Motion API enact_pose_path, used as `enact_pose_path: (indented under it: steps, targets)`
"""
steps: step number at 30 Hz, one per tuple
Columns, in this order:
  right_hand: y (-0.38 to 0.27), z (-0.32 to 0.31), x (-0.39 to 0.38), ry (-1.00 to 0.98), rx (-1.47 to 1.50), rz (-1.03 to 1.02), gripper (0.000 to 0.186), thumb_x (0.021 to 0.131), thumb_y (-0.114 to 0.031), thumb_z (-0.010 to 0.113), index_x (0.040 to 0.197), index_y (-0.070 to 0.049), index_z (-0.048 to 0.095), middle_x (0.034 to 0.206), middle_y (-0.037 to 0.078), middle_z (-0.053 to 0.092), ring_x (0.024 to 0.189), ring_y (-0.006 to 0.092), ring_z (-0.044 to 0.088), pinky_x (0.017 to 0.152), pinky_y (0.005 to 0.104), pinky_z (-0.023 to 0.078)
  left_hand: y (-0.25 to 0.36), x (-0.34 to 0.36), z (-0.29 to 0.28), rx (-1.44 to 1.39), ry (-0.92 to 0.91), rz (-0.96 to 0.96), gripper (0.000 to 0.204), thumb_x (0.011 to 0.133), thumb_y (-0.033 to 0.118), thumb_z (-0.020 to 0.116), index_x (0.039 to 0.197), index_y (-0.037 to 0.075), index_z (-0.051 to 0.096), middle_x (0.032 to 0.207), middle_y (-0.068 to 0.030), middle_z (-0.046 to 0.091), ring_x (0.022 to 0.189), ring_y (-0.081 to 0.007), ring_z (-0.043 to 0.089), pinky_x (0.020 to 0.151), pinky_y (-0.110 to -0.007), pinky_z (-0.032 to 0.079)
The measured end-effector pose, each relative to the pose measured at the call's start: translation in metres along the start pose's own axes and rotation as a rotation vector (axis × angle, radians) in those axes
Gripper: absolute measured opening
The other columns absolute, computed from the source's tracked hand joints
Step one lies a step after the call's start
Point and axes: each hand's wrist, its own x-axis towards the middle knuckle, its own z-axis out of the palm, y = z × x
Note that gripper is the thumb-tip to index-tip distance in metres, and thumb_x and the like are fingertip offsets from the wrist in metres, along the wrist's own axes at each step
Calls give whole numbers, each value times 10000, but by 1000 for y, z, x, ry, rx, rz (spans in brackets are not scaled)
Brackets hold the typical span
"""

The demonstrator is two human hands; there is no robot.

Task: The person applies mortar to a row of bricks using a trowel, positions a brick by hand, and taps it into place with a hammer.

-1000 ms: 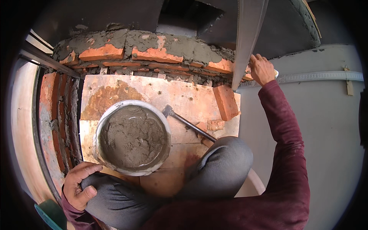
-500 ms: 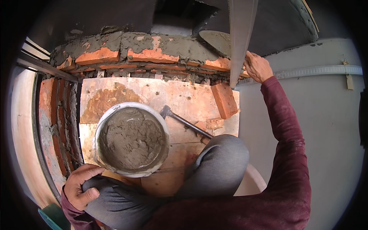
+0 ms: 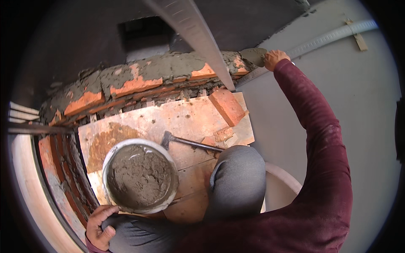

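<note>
My right hand [image 3: 276,59] reaches out to the right end of the brick wall top [image 3: 139,82] and grips a trowel [image 3: 253,55] whose blade carries grey mortar. The blade rests on the mortar bed at that end of the wall. My left hand [image 3: 101,227] lies on my thigh at the lower left, fingers loosely apart and holding nothing. It sits just below a round bucket [image 3: 141,175] full of wet grey mortar. A long metal straightedge [image 3: 198,38] slants down across the wall near the trowel.
A wooden board platform [image 3: 185,120] carries the bucket, a brick hammer [image 3: 190,142], a loose red brick [image 3: 228,105] and brick fragments [image 3: 221,135]. Older brickwork [image 3: 59,168] curves along the left. A grey plastered wall [image 3: 358,105] with a pale conduit [image 3: 329,36] stands on the right.
My right hand has brought the trowel down from beside the straightedge onto the right end of the wall top. The view has tilted. My left hand stays on my thigh.
</note>
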Motion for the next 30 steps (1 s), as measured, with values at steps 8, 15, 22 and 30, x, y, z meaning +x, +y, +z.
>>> enact_pose_path:
  steps: [8, 15, 22, 30]
  targets:
    - [-8, -66, -18, -55, 71, -78, 249, 841, -213, 547, 988, -110, 719, 1024, 118, 707, 964, 262, 684, 763, 383, 557, 20, 8, 4, 15, -109, -42, 711, 851, 553, 573, 1159, -87, 602, 1076, -195, 609, 1016, -287, 578, 929, -372, 408]
    - [9, -31, -13, -99, 14, 56, 333, 943, -285, 473, 1050, -24, 650, 942, 166, 698, 835, 306, 696, 666, 404, 566, 11, -1, -3, 1, -131, -26, 610, 906, 452, 543, 1216, -71, 578, 1186, -193, 601, 1129, -299, 537, 1003, -381, 370]
    - [-33, 36, -73, -360, 1820, 511, 299, 1019, -318, 349, 1031, -28, 420, 744, 45, 453, 502, 133, 491, 389, 298, 524, 21, 13, -1, -10, -220, -86, 590, 901, 423, 552, 1218, -74, 572, 1163, -182, 612, 1126, -292, 537, 1008, -384, 364]
    - [-50, 79, -24, -418, 2153, 714, 358, 1026, -353, 310, 945, -40, 463, 644, 35, 479, 447, 116, 484, 384, 299, 497, 27, 6, 2, 36, -175, -128, 603, 899, 451, 545, 1213, -62, 589, 1206, -182, 602, 1170, -300, 515, 1039, -393, 340]
